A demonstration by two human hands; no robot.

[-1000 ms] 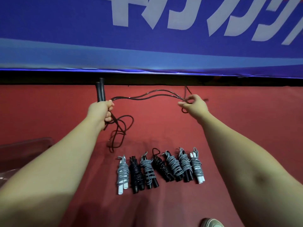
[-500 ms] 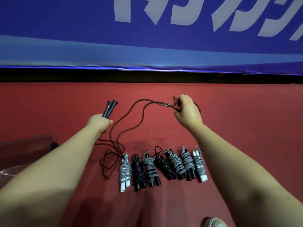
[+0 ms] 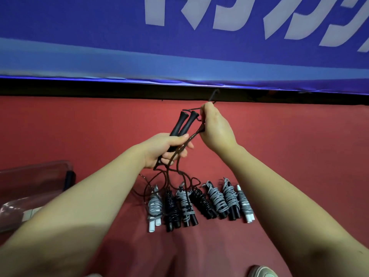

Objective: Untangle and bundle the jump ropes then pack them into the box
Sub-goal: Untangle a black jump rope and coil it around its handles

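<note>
My left hand [image 3: 166, 149] grips the two black handles [image 3: 182, 124] of a black jump rope, held together and pointing up and away. My right hand [image 3: 214, 127] pinches the doubled black cord [image 3: 175, 154] right beside the handle tops, and a short loop of it sticks up past my fingers. The rest of the cord hangs down in loose loops onto the red floor. Below my hands, several bundled jump ropes [image 3: 199, 202] lie side by side in a row, some grey, some black. A clear plastic box [image 3: 34, 176] sits at the left edge, partly hidden by my left arm.
A blue banner [image 3: 179, 47] with white lettering stands along the back, with a dark gap under it. The red floor [image 3: 299, 146] stretches to the right. The tip of a shoe [image 3: 261, 271] shows at the bottom edge.
My hands have come together: the right hand carried the cord leftward to the handle tops, and the left hand tilted the handles toward it. The hanging cord drew in under my hands.
</note>
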